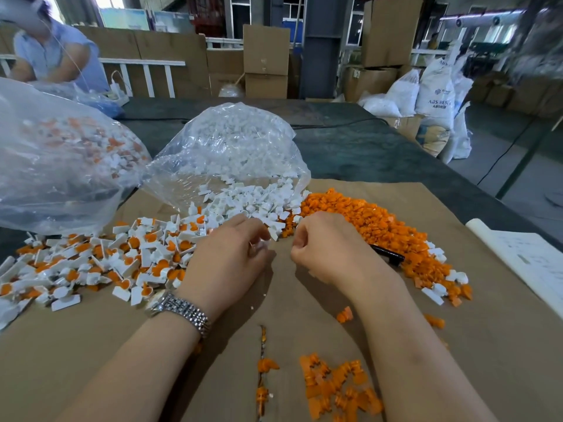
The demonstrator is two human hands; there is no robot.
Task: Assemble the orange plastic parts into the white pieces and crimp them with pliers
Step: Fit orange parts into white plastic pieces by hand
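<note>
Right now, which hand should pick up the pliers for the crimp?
Right hand: the black pliers handle pokes out just beside it by the orange pile. The left hand is farther away and seems to hold a white piece.

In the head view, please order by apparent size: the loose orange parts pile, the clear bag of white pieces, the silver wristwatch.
1. Clear plastic bag of white pieces
2. Loose orange plastic parts pile, slightly smaller
3. Silver metal wristwatch
</note>
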